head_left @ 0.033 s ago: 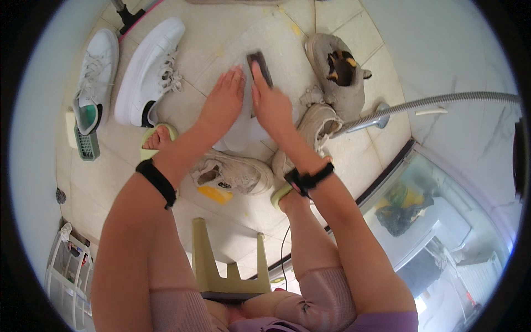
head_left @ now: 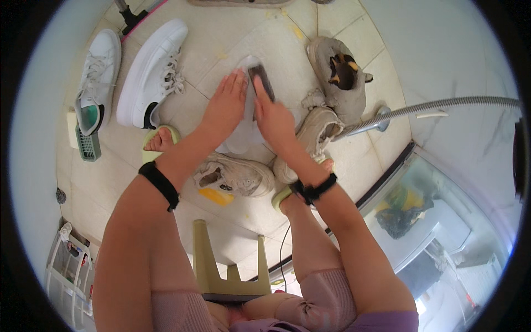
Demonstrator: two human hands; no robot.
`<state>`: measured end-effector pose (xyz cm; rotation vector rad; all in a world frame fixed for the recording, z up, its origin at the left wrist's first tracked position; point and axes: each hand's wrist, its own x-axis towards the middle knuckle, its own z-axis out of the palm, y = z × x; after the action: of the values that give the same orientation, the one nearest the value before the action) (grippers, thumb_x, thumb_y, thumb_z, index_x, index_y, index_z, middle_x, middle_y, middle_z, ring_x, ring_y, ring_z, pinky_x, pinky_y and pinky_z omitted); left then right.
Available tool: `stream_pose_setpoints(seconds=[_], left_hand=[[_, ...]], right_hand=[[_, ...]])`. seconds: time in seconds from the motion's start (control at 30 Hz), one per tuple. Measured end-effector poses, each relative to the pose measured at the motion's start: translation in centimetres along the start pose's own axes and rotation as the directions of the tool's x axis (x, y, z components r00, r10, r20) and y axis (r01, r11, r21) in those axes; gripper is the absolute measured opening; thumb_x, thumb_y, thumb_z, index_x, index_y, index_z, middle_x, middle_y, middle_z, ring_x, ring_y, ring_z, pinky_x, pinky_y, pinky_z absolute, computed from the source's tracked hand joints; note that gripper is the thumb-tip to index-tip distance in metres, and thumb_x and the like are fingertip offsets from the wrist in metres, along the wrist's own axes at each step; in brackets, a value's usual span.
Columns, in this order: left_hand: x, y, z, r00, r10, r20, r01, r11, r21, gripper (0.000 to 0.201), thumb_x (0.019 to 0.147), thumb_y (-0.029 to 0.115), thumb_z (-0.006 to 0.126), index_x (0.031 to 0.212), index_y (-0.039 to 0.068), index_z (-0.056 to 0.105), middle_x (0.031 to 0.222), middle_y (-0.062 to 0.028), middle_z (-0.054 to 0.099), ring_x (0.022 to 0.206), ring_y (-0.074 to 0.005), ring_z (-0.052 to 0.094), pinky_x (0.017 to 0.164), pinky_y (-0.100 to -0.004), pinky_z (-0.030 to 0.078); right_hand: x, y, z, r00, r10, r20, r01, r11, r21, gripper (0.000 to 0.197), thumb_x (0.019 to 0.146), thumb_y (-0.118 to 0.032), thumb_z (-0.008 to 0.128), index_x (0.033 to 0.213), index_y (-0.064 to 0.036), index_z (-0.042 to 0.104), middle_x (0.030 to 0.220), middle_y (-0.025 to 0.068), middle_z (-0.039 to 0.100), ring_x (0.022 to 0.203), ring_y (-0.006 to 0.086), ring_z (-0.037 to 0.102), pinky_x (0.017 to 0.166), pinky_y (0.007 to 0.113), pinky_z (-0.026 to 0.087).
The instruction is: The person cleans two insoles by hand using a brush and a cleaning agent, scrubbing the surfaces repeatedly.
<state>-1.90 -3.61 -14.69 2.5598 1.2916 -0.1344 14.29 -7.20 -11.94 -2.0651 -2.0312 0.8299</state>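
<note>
Two bare hands of yours meet mid-scene in the head view: your right hand [head_left: 274, 117] has its fingers clamped on a dark oblong tool [head_left: 262, 82] over a whitish piece [head_left: 239, 139] on the tiled floor [head_left: 182, 110]. Your left hand [head_left: 225, 104] lies beside the tool, fingers together; whether they grip, I cannot tell. White sneakers [head_left: 150, 74] lie far left.

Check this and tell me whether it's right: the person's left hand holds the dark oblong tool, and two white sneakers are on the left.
The hand is wrong: the head view shows the right hand holding the dark oblong tool. The two white sneakers are indeed on the left.
</note>
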Motion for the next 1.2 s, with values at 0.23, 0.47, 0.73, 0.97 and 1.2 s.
stream_pose_setpoints(seconds=[0.23,0.47,0.73,0.97,1.2], left_hand=[[1.8,1.0,-3.6,0.989,0.098,0.108,-0.090,0.993,-0.082,0.099,0.068,0.029,0.086,0.145,-0.012,0.037,0.158,-0.0273,0.026,0.148,-0.0381,0.027,0.123,-0.0436,0.023],[1.4,1.5,-1.9,1.000,0.006,0.029,-0.007,0.999,0.035,0.102,0.063,0.031,0.088,0.142,-0.011,0.041,0.156,-0.0310,0.028,0.146,-0.0416,0.029,0.122,-0.0464,0.026],[1.3,1.6,-1.0,0.999,-0.025,0.039,0.024,0.999,0.043,0.095,0.065,0.027,0.086,0.141,-0.012,0.043,0.154,-0.0322,0.031,0.144,-0.0437,0.034,0.118,-0.0490,0.032],[3.5,3.8,-3.5,0.988,-0.020,0.156,0.017,1.000,0.021,0.104,0.065,0.023,0.088,0.146,-0.012,0.034,0.158,-0.0338,0.018,0.147,-0.0485,0.022,0.115,-0.0529,0.036],[2.8,3.1,-3.9,0.936,-0.064,0.346,0.038,0.996,0.080,0.117,0.064,0.027,0.091,0.151,-0.012,0.023,0.159,-0.0352,0.012,0.148,-0.0512,0.016,0.115,-0.0544,0.036]], right_hand=[[4.8,1.2,-1.1,0.990,-0.030,-0.137,0.012,0.992,-0.127,0.059,0.099,-0.028,0.056,0.154,-0.0239,0.037,0.069,0.0204,0.063,0.058,0.0415,0.063,0.053,0.051,0.050],[-1.1,1.5,-0.5,0.998,0.044,0.046,-0.045,0.999,0.015,0.057,0.100,-0.032,0.052,0.154,-0.0272,0.035,0.069,0.0210,0.064,0.063,0.0403,0.066,0.058,0.052,0.052],[1.7,-0.7,-0.5,0.998,0.058,-0.029,-0.057,0.998,0.016,0.054,0.101,-0.031,0.052,0.153,-0.0274,0.038,0.076,0.0213,0.066,0.066,0.0400,0.067,0.059,0.051,0.053],[4.3,1.4,-2.0,0.997,0.043,-0.064,-0.043,0.999,0.011,0.055,0.100,-0.029,0.051,0.153,-0.0276,0.036,0.077,0.0222,0.067,0.069,0.0413,0.067,0.060,0.052,0.053],[-0.4,1.0,-1.7,0.999,0.037,0.020,-0.041,0.978,0.207,0.052,0.100,-0.030,0.051,0.151,-0.0284,0.040,0.073,0.0213,0.066,0.067,0.0412,0.066,0.061,0.052,0.053]])
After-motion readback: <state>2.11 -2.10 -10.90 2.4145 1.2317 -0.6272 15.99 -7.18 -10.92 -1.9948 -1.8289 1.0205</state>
